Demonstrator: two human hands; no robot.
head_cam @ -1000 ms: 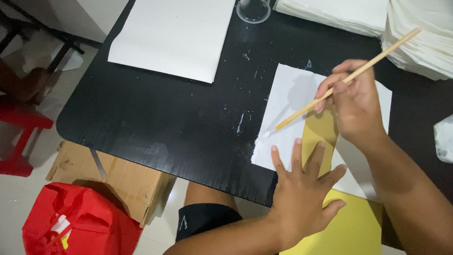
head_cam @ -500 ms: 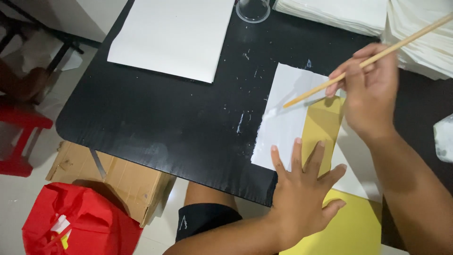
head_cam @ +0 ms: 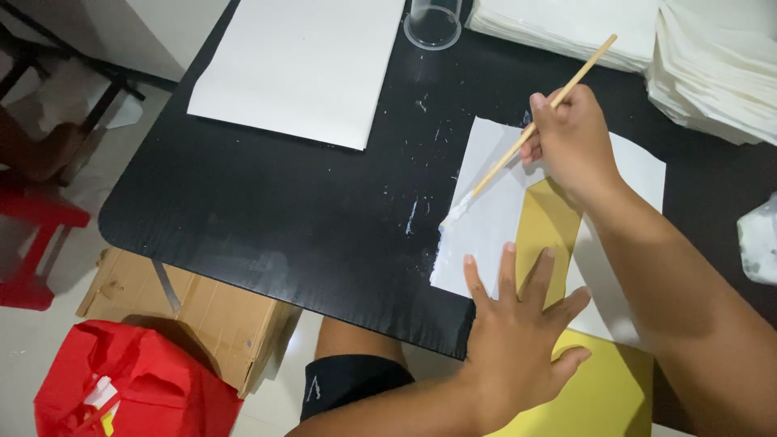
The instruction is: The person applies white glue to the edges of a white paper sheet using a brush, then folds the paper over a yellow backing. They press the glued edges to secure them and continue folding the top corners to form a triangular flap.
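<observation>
Right hand (head_cam: 576, 146) pinching a wooden brush (head_cam: 526, 139), tip at the white sheet's (head_cam: 486, 218) left edge, seemingly touching, left hand (head_cam: 518, 340) spread flat on yellow paper (head_cam: 554, 222), black bench (head_cam: 307, 210)

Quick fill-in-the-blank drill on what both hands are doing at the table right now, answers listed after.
1. The right hand grips a wooden ____ whose white tip rests at the left edge of the white sheet.
2. The left hand lies flat with ____ fingers on the white sheet.
3. A strip of ____ paper lies on that sheet between the hands.
4. The table top is ____ in colour.

Missing words: brush; spread; yellow; black
</observation>
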